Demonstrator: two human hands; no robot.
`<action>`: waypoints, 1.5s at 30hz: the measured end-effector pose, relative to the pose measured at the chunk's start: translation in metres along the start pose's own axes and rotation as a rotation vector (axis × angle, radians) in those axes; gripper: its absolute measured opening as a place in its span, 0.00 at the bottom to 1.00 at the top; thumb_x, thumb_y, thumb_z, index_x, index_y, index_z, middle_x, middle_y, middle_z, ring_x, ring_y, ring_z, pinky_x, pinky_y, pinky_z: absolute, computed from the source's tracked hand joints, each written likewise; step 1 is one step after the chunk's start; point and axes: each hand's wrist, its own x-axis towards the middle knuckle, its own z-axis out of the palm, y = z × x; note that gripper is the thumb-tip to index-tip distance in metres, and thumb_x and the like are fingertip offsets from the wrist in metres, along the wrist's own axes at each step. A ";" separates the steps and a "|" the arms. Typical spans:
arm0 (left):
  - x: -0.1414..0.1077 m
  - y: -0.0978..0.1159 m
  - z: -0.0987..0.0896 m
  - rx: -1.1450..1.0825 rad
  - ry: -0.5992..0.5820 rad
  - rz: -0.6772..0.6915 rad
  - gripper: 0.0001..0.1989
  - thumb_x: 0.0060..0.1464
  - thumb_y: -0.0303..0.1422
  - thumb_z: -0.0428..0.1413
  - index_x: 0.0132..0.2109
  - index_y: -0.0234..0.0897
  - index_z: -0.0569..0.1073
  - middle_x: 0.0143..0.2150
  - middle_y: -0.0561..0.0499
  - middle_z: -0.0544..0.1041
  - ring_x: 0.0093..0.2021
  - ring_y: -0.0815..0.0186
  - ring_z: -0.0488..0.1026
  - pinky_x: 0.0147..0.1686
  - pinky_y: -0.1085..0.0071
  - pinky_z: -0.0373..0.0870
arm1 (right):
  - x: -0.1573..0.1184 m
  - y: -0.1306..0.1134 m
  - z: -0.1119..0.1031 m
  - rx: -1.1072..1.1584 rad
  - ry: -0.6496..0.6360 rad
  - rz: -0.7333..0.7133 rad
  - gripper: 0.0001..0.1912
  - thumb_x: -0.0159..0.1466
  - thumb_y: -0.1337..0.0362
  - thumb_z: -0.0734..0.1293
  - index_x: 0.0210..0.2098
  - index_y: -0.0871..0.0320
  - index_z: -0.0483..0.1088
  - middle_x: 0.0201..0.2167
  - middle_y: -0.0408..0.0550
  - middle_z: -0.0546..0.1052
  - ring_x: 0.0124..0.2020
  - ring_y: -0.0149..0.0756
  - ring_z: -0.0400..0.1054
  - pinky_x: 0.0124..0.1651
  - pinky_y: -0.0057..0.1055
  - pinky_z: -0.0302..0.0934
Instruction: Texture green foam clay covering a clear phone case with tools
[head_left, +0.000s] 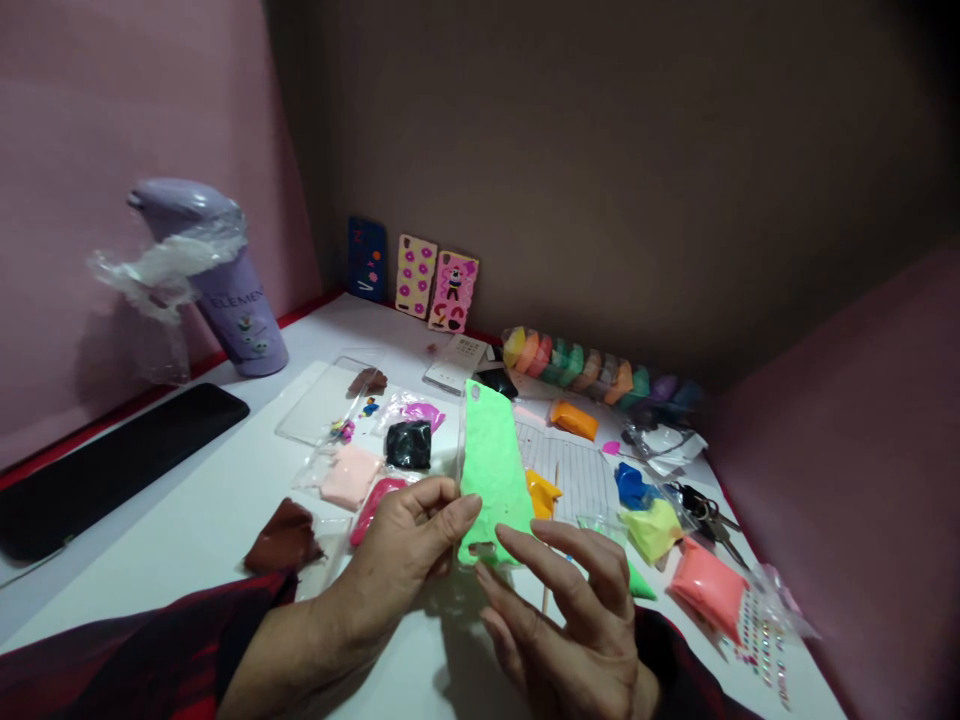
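A phone case covered in bright green clay (pixel 495 460) is held upright and slightly tilted above the white table. My left hand (pixel 405 535) grips its lower left edge, thumb on the green face and fingers behind. At the lower right of the case is my right hand (pixel 577 610), its fingers apart and fingertips at or near the bottom edge and cutout. Whether those fingertips press on the case is hard to tell. Behind the case lie a lined paper (pixel 589 475) and an orange-yellow clay piece (pixel 541 493).
Clay packets, including black (pixel 409 444), brown (pixel 283 538) and coral (pixel 707 588), surround the hands. A purple tumbler (pixel 232 290) and black phone (pixel 120 465) are at left. Decorated cases (pixel 416 275) lean on the wall. Keys (pixel 709 515) lie right.
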 end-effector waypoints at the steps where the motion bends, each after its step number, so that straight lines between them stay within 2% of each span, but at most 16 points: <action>1: 0.000 0.000 0.000 -0.006 -0.006 0.000 0.19 0.52 0.46 0.56 0.27 0.35 0.64 0.19 0.61 0.57 0.20 0.75 0.51 0.20 0.76 0.47 | 0.000 0.000 0.000 0.000 0.004 0.011 0.06 0.59 0.68 0.67 0.34 0.57 0.78 0.41 0.48 0.78 0.44 0.45 0.66 0.42 0.42 0.61; 18: -0.002 -0.001 0.001 -0.034 -0.016 -0.007 0.16 0.52 0.43 0.58 0.28 0.34 0.66 0.21 0.60 0.58 0.21 0.75 0.52 0.22 0.76 0.48 | 0.001 0.000 -0.001 -0.006 -0.024 -0.001 0.08 0.61 0.65 0.66 0.37 0.54 0.77 0.41 0.47 0.78 0.45 0.43 0.65 0.43 0.41 0.62; 27: -0.001 -0.002 0.000 -0.061 -0.027 -0.032 0.16 0.52 0.44 0.57 0.30 0.34 0.68 0.21 0.59 0.59 0.21 0.75 0.52 0.21 0.76 0.48 | -0.001 0.001 0.002 0.044 -0.029 0.036 0.09 0.62 0.66 0.65 0.39 0.57 0.77 0.42 0.49 0.77 0.46 0.45 0.65 0.44 0.42 0.62; 45: -0.002 -0.001 0.001 -0.039 -0.053 -0.023 0.18 0.51 0.45 0.58 0.29 0.34 0.65 0.20 0.60 0.58 0.21 0.75 0.52 0.22 0.75 0.47 | 0.000 0.003 0.002 0.056 -0.076 -0.011 0.10 0.62 0.66 0.64 0.38 0.60 0.77 0.45 0.52 0.75 0.47 0.47 0.63 0.45 0.43 0.62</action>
